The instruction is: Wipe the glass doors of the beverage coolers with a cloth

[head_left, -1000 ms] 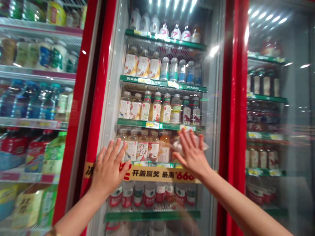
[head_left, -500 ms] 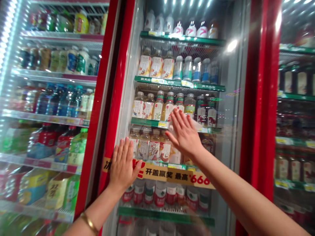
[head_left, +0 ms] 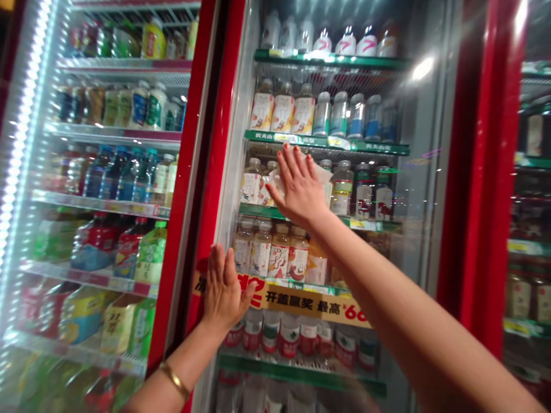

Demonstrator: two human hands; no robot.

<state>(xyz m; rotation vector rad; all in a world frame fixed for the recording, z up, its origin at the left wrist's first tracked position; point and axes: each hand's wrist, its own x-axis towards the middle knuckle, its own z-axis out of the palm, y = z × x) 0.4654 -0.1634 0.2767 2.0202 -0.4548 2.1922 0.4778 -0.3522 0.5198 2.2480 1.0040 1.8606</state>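
My right hand (head_left: 299, 186) lies flat on the glass door (head_left: 419, 246) of an upright drinks fridge, fingers stretched, pressing a thin white tissue (head_left: 323, 174) under the palm. The tissue's edges show on both sides of the fingers; the rest is hidden. Lower down and to the left, my left hand (head_left: 226, 287) rests open, palm toward the door, at the glass's left border. It covers part of a yellow sticker strip (head_left: 318, 305) with black and red lettering. Behind the glass, bottles (head_left: 279, 252) stand in rows on green-edged shelves (head_left: 370, 148).
Left of the door is a red upright frame (head_left: 189, 172), then another lit cooler with bottles and cartons (head_left: 118, 327) on its shelves. A red frame (head_left: 486, 172) and a further drinks fridge stand at the right. Light reflections (head_left: 422, 69) show on the glass.
My right hand has slid up and to the left over the glass with the tissue beneath it. My left hand stays at the door's left border. The view has shifted slightly.
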